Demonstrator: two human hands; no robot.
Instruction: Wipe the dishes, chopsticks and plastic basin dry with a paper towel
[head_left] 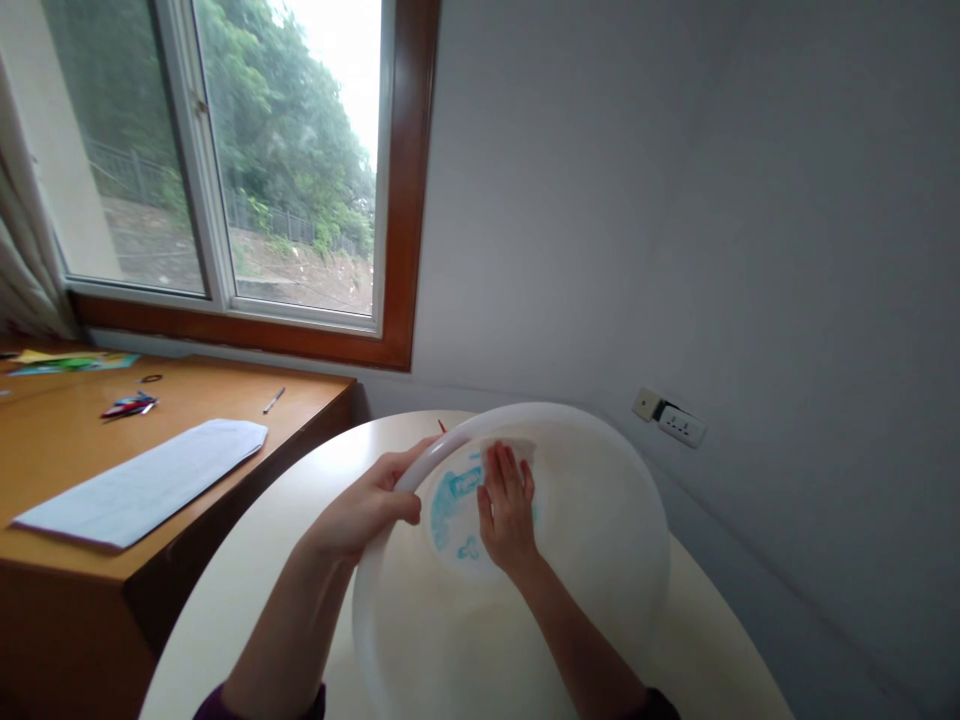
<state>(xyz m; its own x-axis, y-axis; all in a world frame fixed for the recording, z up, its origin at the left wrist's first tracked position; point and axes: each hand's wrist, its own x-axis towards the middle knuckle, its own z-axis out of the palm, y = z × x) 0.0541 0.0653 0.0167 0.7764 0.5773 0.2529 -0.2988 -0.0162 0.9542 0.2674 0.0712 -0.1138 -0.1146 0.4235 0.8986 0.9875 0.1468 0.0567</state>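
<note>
A large white plastic basin (600, 560) is tilted up on its side, its hollow facing me. My left hand (382, 500) is closed around its rim at the left, thumb inside and fingers behind. Inside the basin, my right hand (510, 505) lies flat against the bottom with its fingers stretched out. A pale, thin piece like tissue (528, 450) shows beside and under the fingertips. Smeared turquoise marks (457, 490) cover the bottom to the left of that hand. A small red pointed thing (442, 426) peeks out near the left fingers; the rest is hidden.
The basin rests on a round white table (247, 560). To the left, a wooden desk (225, 390) bears folded white paper (150, 480), a pen (274, 400), a small pile of coloured items (131, 404) and coloured sheets (67, 362). Sockets (681, 425) sit on the wall at right.
</note>
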